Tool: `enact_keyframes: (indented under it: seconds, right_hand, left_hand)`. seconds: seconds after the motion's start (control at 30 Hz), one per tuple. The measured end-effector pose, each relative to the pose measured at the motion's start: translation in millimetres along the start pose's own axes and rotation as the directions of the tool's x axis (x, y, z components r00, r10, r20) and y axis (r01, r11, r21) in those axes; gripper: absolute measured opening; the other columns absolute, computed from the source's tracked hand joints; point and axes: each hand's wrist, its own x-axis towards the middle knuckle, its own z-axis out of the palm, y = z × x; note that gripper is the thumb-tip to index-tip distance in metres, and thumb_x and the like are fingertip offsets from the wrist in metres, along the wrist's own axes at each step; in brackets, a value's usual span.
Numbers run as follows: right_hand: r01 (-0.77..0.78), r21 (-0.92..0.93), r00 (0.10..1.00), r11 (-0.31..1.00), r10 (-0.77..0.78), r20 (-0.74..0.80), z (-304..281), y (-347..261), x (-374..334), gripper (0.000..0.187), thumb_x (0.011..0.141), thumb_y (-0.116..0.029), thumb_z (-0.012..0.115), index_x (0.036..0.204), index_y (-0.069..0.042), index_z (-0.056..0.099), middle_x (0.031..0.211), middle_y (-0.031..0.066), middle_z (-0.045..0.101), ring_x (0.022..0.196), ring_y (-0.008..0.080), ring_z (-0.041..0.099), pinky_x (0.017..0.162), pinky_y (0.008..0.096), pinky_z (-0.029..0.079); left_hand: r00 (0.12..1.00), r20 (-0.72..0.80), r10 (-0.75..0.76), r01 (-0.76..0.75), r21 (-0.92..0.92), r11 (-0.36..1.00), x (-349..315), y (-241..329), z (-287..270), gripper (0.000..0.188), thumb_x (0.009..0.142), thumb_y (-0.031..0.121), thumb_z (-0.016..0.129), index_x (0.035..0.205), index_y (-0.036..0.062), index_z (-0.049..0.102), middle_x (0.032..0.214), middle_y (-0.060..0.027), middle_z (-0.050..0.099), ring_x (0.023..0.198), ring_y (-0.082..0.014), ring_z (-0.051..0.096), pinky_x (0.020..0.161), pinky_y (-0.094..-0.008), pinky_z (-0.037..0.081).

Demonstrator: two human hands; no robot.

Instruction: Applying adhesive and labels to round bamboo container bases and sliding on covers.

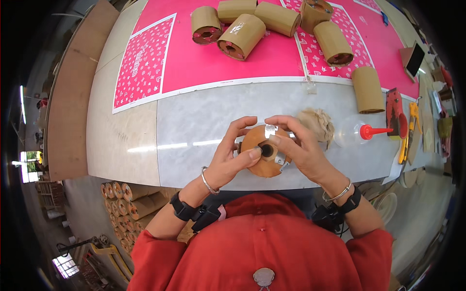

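Between my two hands is a round, orange-brown wooden piece (264, 168) with a dark hole in its middle and small metal clips at its rim. My left hand (228, 157) curls around its left side, the thumb lying on the face beside the hole. From the right, my right hand (307, 154) grips the far edge, its thumb near a shiny metal clip (270, 130). Whatever lies beneath the piece is hidden. Just right of my right hand sits a crumpled brown paper (316, 125).
Several brown paper-wrapped cylinders (241, 36) lie on pink printed sheets (204, 65) at the back. To the right are a clear bottle with a red nozzle (371, 131), a red tape dispenser (394, 114) and a yellow cutter (413, 119). More cylinders (128, 206) are stacked below, left.
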Motion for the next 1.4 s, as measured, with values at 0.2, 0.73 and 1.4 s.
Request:
enact_keyframes:
  seconds: [0.2,0.73,1.4]
  right_hand:
    - [0.047,-0.142,0.999,0.989,-0.047,-0.003,-5.5,-6.2,4.7,0.031,0.09,-0.018,0.061,0.117,-0.003,0.057,0.107,0.0058,0.058,0.094,0.0101,0.058,0.076,0.023,0.049]
    - [-0.022,-0.14,0.967,0.99,-0.014,-0.253,4.8,-31.1,-3.4,0.046,0.09,-0.028,0.062,0.124,0.001,0.052,0.113,0.0106,0.06,0.101,0.0149,0.057,0.079,0.0292,0.048]
    - [-0.179,-0.125,0.984,0.976,0.177,-0.029,17.5,-16.9,-40.7,0.067,0.085,-0.032,0.07,0.13,0.006,0.04,0.118,0.0183,0.054,0.115,0.0211,0.051,0.086,0.0328,0.049]
  left_hand:
    - [0.999,0.023,-0.045,0.047,-0.055,0.997,-5.3,-9.8,-1.0,0.067,0.084,0.036,0.066,0.134,0.0034,0.036,0.129,-0.0138,0.043,0.121,-0.0215,0.041,0.094,-0.0356,0.042]
    - [0.965,-0.26,0.01,0.015,0.093,0.996,-41.6,3.6,-9.0,0.058,0.085,0.043,0.066,0.112,-0.0049,0.05,0.102,-0.0129,0.057,0.098,-0.0174,0.054,0.084,-0.029,0.044]
    - [0.991,-0.011,-0.133,0.132,-0.039,0.99,-25.5,14.7,4.5,0.077,0.077,0.033,0.076,0.13,-0.0058,0.035,0.118,-0.0218,0.046,0.102,-0.0252,0.057,0.078,-0.0312,0.053]
